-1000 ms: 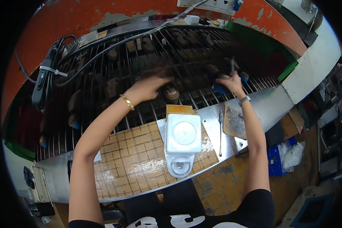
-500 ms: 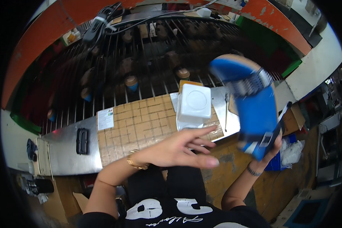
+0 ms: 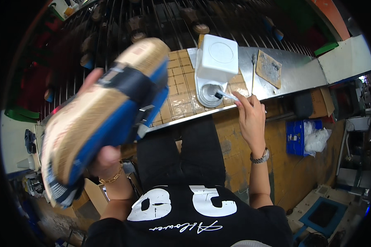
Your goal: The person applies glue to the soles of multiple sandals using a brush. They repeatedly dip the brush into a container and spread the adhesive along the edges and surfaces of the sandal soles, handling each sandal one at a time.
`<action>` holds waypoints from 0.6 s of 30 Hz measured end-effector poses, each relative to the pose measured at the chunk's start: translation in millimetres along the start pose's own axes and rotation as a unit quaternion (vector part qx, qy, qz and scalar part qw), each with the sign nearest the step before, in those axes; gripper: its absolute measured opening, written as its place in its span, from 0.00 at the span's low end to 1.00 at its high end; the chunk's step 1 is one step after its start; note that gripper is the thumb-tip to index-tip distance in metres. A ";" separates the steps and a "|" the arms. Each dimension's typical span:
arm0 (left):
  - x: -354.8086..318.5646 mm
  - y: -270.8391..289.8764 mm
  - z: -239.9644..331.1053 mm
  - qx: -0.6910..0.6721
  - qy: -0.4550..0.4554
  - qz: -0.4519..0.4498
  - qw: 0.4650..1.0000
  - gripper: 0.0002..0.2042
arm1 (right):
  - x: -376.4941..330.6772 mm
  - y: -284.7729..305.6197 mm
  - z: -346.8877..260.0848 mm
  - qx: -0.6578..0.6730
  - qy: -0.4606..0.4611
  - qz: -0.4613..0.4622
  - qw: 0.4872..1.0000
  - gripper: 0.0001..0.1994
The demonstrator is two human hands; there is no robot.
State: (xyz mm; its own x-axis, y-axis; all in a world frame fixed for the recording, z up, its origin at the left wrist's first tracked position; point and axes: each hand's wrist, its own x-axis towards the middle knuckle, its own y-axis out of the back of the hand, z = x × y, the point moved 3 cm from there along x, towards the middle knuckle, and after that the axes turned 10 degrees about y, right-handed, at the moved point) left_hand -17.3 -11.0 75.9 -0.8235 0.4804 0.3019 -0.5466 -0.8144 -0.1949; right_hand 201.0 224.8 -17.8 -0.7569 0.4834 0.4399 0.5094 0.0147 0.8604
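Observation:
My left hand (image 3: 106,159) grips a sandal (image 3: 76,119), blurred by motion, with its tan sole towards me. The sandal has a blue side, dark straps and a metal buckle; it is tilted and hides part of the hand. A thumb and a blurred finger show at its edges. In my right hand (image 3: 252,117) is a slim brush (image 3: 230,96) with a pale handle, pinched between the fingers. Its dark tip is over or inside the round cup (image 3: 203,98) at the front of a white plastic dispenser (image 3: 219,57).
Under the dispenser lies a taped cardboard sheet (image 3: 179,107) on a metal ledge (image 3: 305,68). A thin stick (image 3: 253,74) and a stained pad (image 3: 269,68) rest to its right. Behind runs a rack of metal rods (image 3: 165,20) carrying several shoes. A blue crate (image 3: 293,138) stands at right.
The sandal has passed from my right hand to my left and swung to the left side, sole now showing. My right hand has come to the dispenser's cup with the brush.

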 end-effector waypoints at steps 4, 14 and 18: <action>-7.7 0.1 3.8 -0.066 0.016 0.063 0.996 0.69 | 3.1 -5.5 -7.1 -0.027 0.047 0.092 0.994 0.09; -25.6 13.1 -8.5 -0.064 -0.032 0.127 0.989 0.38 | 13.4 -12.0 -8.3 -0.021 0.094 0.128 0.987 0.06; -24.9 10.5 -18.9 0.020 -0.013 0.149 0.989 0.40 | 8.6 -11.7 -5.4 0.015 0.034 0.052 0.998 0.05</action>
State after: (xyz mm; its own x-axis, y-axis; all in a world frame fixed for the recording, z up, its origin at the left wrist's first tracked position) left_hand -5.4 -25.3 48.7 -0.9422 0.2096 0.2612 -0.2740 -0.9310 -0.2413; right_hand 186.3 224.0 -22.8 -0.7249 0.4239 0.5430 0.5972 -0.0061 0.8021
